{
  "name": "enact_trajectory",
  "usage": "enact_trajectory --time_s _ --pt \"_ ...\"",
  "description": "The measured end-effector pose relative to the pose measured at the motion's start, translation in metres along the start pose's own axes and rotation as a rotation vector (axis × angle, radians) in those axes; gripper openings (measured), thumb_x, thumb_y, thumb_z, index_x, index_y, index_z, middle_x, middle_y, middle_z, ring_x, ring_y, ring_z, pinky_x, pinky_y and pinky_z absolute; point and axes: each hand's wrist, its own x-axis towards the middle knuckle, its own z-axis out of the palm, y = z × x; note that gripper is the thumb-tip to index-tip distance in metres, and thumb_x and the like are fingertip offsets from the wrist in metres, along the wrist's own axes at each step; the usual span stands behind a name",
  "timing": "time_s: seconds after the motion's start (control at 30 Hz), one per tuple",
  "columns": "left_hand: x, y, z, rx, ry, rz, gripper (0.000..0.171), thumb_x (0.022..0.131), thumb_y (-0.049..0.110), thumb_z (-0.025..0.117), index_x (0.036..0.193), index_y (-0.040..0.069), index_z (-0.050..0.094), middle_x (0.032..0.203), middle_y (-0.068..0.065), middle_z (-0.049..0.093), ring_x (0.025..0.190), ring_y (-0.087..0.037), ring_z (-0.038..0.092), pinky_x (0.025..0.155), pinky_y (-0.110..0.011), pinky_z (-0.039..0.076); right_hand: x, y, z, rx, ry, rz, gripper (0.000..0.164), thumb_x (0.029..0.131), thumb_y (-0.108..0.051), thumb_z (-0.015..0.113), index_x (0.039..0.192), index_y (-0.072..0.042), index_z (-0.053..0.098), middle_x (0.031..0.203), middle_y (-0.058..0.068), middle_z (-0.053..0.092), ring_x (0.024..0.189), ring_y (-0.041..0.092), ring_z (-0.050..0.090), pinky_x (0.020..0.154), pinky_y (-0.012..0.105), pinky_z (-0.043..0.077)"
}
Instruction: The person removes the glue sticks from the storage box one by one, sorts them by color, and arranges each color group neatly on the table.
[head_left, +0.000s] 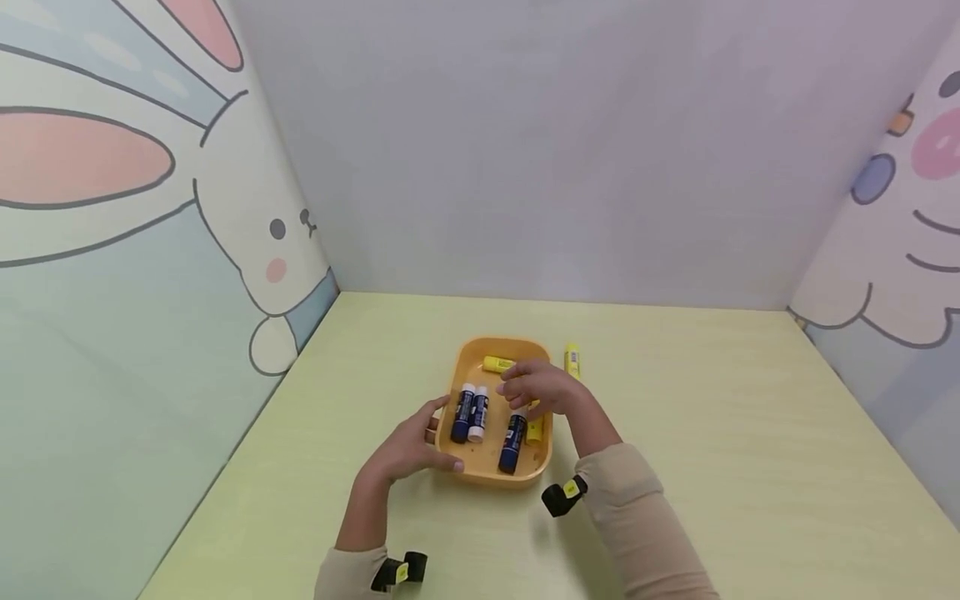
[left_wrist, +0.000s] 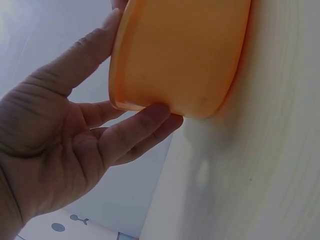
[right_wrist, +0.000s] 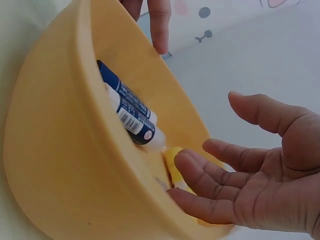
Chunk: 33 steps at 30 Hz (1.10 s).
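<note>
An orange plastic basket (head_left: 489, 479) stands on the table. My left hand (head_left: 405, 450) holds its near left corner, the thumb at the near rim and the fingers against the left wall; the left wrist view shows the grip on the wall (left_wrist: 180, 55). Over the right side of the basket hovers my right hand (head_left: 542, 388), fingers loosely bent with nothing between them. Two blue-and-white glue sticks (head_left: 477, 414) lie side by side at the left inside. Another dark blue glue stick (head_left: 512, 446) lies at the right beside a yellow one (head_left: 534, 431). A further yellow glue stick (head_left: 498, 364) lies at the far end.
Outside the basket, a yellow glue stick (head_left: 572, 360) lies on the table by the far right corner, partly behind my right hand. The pale table (head_left: 750, 433) meets a grey back wall (head_left: 525, 167) and side walls with cartoon animals.
</note>
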Motion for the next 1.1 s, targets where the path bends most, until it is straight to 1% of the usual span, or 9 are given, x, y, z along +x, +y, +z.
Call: enact_trajectory --time_s 0.13,0.27,0.37,0.53,0.73,0.87,0.97,1.1 --pt "0.0 0.0 0.0 0.002 -0.005 -0.003 0.102 0.061 0.027 0.088 0.145 0.016 0.031 0.118 -0.013 0.051 0.103 -0.029 0.051 0.081 -0.046 0.046 0.003 0.003 0.005 -0.006 0.005 0.024 0.052 0.088 -0.023 0.065 0.131 0.001 0.047 0.11 0.02 0.057 0.094 0.031 0.058 0.075 0.048 0.048" --pt "0.0 0.001 -0.001 0.002 -0.005 0.003 0.102 0.061 0.027 0.088 0.145 0.016 0.031 0.117 -0.012 0.051 0.103 -0.029 0.051 0.08 -0.046 0.046 0.007 0.003 0.008 -0.002 0.01 0.034 0.051 0.089 -0.024 0.064 0.131 0.0 0.048 0.112 0.019 0.058 0.094 0.03 0.058 0.076 0.05 0.048" --pt "0.0 0.001 -0.001 0.005 -0.008 0.009 0.102 0.061 0.027 0.088 0.145 0.015 0.031 0.117 -0.012 0.051 0.103 -0.029 0.051 0.08 -0.046 0.046 0.011 0.005 0.009 0.036 0.023 0.032 0.047 0.09 -0.022 0.062 0.13 0.0 0.049 0.11 0.019 0.058 0.093 0.029 0.059 0.076 0.05 0.048" --pt "-0.001 0.001 -0.001 0.008 -0.014 0.002 0.102 0.061 0.027 0.088 0.145 0.016 0.031 0.12 -0.013 0.051 0.104 -0.029 0.05 0.081 -0.047 0.046 0.018 0.008 0.011 0.115 0.036 0.029 0.037 0.089 -0.019 0.063 0.119 0.001 0.056 0.101 0.018 0.058 0.087 0.03 0.059 0.074 0.046 0.05" --pt "-0.001 -0.001 -0.002 -0.002 -0.026 0.025 0.103 0.061 0.028 0.088 0.145 0.015 0.03 0.119 -0.014 0.051 0.103 -0.03 0.051 0.08 -0.048 0.046 0.024 0.01 0.015 0.126 0.031 0.029 0.041 0.088 -0.019 0.065 0.121 0.002 0.055 0.096 0.016 0.059 0.086 0.028 0.061 0.072 0.044 0.051" --pt "0.0 -0.001 -0.002 -0.016 -0.033 0.04 0.103 0.061 0.026 0.088 0.145 0.014 0.03 0.117 -0.014 0.052 0.1 -0.029 0.052 0.079 -0.046 0.046 0.029 0.011 0.016 0.131 0.023 0.043 0.038 0.089 -0.018 0.064 0.119 0.001 0.056 0.097 0.017 0.06 0.087 0.029 0.061 0.073 0.044 0.051" --pt "0.0 -0.001 -0.001 -0.019 -0.038 0.04 0.102 0.061 0.026 0.088 0.145 0.013 0.031 0.116 -0.015 0.053 0.099 -0.029 0.053 0.078 -0.045 0.046 0.031 0.014 0.017 0.145 0.024 0.054 0.035 0.089 -0.017 0.063 0.118 0.002 0.056 0.096 0.017 0.06 0.086 0.029 0.061 0.073 0.043 0.051" --pt "0.001 -0.001 -0.003 -0.007 -0.035 0.038 0.103 0.061 0.027 0.088 0.145 0.013 0.031 0.116 -0.014 0.052 0.1 -0.029 0.053 0.078 -0.046 0.046 0.03 0.014 0.016 0.147 0.025 0.039 0.039 0.088 -0.016 0.065 0.121 0.003 0.054 0.095 0.015 0.059 0.086 0.027 0.06 0.073 0.042 0.051"
